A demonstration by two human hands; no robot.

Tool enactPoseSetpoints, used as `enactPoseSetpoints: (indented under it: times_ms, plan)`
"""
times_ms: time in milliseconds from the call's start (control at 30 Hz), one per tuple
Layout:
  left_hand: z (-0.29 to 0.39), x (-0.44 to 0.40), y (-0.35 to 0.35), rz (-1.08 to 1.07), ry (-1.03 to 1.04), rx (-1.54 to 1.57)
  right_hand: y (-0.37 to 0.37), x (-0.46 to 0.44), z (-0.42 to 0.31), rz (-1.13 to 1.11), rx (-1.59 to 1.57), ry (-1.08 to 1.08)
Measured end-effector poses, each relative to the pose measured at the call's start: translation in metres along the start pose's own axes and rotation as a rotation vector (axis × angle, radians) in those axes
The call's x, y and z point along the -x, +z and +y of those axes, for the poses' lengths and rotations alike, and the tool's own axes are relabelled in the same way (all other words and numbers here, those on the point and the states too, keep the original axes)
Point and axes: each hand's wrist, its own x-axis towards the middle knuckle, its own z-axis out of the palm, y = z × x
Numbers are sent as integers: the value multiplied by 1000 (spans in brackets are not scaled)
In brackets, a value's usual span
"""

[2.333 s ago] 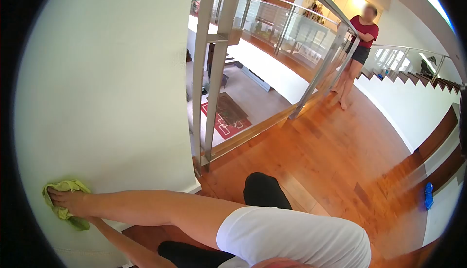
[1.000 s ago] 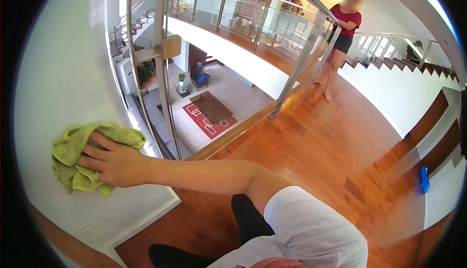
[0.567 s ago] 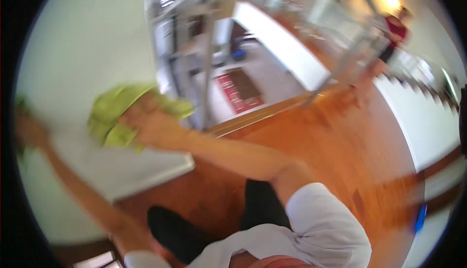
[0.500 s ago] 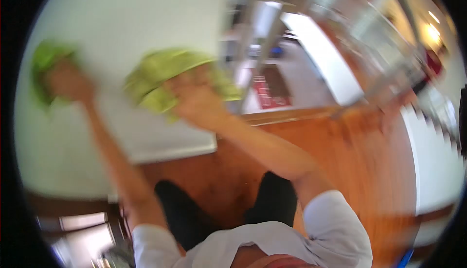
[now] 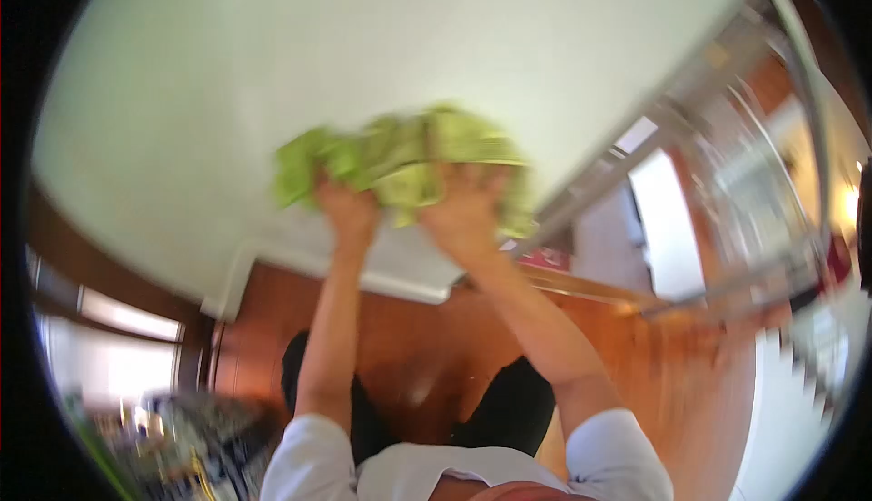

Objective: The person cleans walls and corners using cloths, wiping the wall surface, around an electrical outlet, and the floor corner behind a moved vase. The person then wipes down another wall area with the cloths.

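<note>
Bright green, a cloth (image 5: 304, 167) was set against the pale wall (image 5: 391, 38) under the person's left hand (image 5: 348, 215) in the head view. Just beside it, the right hand (image 5: 465, 215) was on a yellow-green cloth (image 5: 472, 142), also at the wall. Blur and folds partly hid the fingers; how far either hand was closed could not be told. Below lay a wooden floor (image 5: 409, 337); a metal handrail (image 5: 803, 56) curved at far right.

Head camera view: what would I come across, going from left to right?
Bright window panes, left hand on a bright green cloth, right hand on a yellow-green cloth, white panel, stairs.
</note>
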Motion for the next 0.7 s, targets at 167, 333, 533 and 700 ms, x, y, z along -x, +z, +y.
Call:
enactPoseSetpoints:
  times_ms: [167,333,533,700]
  plan:
    - [5,2,8,87,-500,1036,4,7,-2,-13,-163,-65]
    - [2,-7,-7,217,-69,469,16,8,-10,154,-97,-115]
    - [-30,22,13,97,80,249,30,23,-20,134,-128,-113]
    - [-52,31,29,117,140,200,40,28,-24,182,-96,-87]
